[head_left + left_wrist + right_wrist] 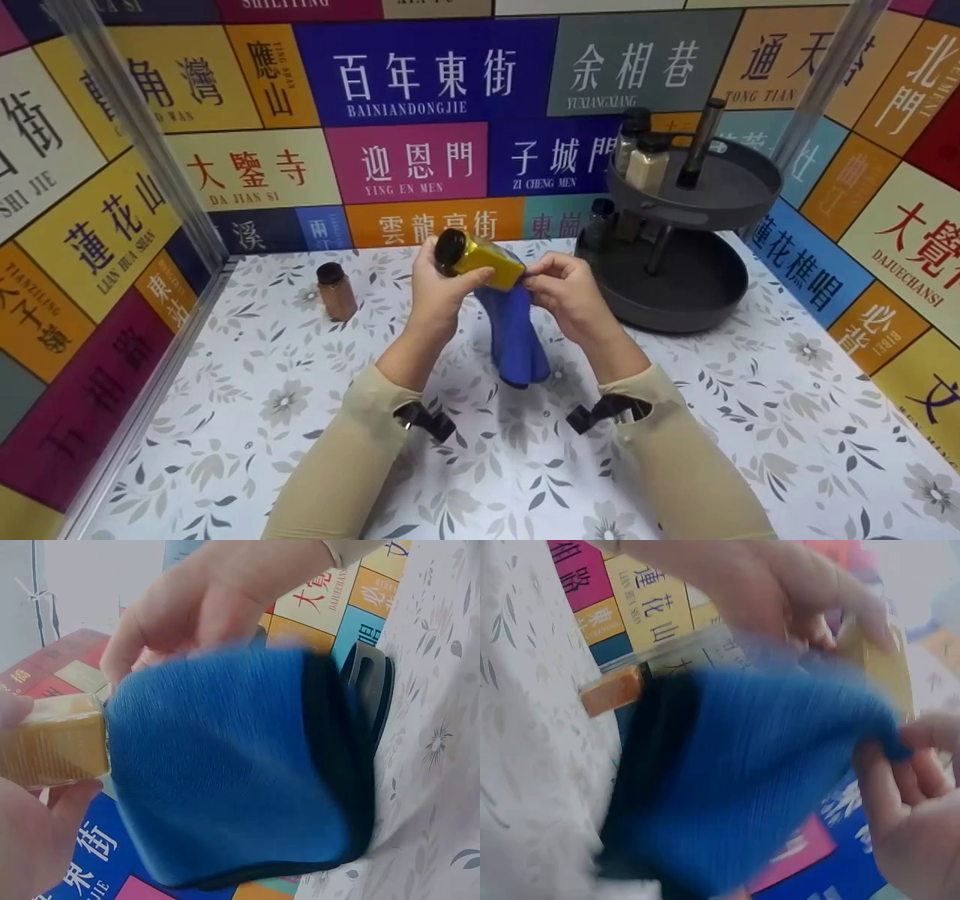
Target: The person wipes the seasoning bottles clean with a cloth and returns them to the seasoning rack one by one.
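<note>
A wall (412, 71) of coloured rectangles, printed with Chinese characters and romanised names, stands round the back and sides of the desk (262, 450), which has a white surface patterned with grey flowers and leaves. At the right rear of the desk is a dark two-tier stand (675, 319), its round trays joined by an upright post (701, 142). Two arms in beige sleeves (330, 450) reach forward over the middle, a small black device (427, 420) strapped at each wrist.

Between the hands hangs a blue cloth (514, 337) with a dark edging, its lower end above the desk. The right hand (566, 289) has its grip together on the cloth's upper corner, pinched between thumb and fingers. The left hand (442, 285) has its grip clamped round a jar with yellow contents (487, 266), held up off the desk and tilted, black cap (451, 247) toward the upper left and base toward the right hand. The wrist views are blurred, so whether the cloth touches that base is hard to say.

A capped jar with brown contents (337, 296) stands upright on the desk, left of the left hand. On the stand's upper tray, a black-capped jar with cream contents (647, 166) stands near the left rim.
</note>
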`<state>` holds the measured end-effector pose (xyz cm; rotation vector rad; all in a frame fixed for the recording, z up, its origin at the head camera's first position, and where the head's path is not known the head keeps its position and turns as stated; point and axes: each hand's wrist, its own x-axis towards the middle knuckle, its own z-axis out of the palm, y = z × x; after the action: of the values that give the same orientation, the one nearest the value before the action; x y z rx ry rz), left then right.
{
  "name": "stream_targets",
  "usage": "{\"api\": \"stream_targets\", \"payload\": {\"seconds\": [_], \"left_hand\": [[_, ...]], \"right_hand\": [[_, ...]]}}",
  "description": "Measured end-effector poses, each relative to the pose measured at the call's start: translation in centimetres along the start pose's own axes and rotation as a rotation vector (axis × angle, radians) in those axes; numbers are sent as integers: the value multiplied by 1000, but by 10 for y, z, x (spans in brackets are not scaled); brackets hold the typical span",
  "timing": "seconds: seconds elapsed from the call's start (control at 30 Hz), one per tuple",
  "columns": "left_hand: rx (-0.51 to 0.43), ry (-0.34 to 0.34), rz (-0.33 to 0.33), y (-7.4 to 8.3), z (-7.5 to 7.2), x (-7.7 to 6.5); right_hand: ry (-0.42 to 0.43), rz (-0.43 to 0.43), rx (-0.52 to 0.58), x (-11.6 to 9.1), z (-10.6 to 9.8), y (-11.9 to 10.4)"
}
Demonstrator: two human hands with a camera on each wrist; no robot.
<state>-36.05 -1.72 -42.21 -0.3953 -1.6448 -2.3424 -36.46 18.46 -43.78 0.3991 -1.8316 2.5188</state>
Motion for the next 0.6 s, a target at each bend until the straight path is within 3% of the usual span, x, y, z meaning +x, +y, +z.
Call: {"api": "stream_targets", "payload": {"seconds": [0.1, 0.13, 0.2, 0.3, 0.37, 0.47, 0.6], "left_hand": [[76, 30, -49, -3, 1, -1], [105, 35, -68, -3, 4, -1], [157, 39, -103, -6, 8, 0], [199, 35, -140, -11, 13, 0], [224, 28, -141, -16, 15, 0], [271, 15, -130, -26, 18, -1], [355, 1, -109, -42, 27, -2]], "right_hand": [[-29, 156, -42, 13, -24, 18], [-23, 196, -127, 17, -34, 22], [-2, 234, -420, 25, -54, 27], [59, 171, -929, 31, -78, 28], [154, 63, -1144, 33, -90, 24], [290, -76, -1286, 30, -105, 22], [390, -114, -1387, 24, -123, 28]]}}
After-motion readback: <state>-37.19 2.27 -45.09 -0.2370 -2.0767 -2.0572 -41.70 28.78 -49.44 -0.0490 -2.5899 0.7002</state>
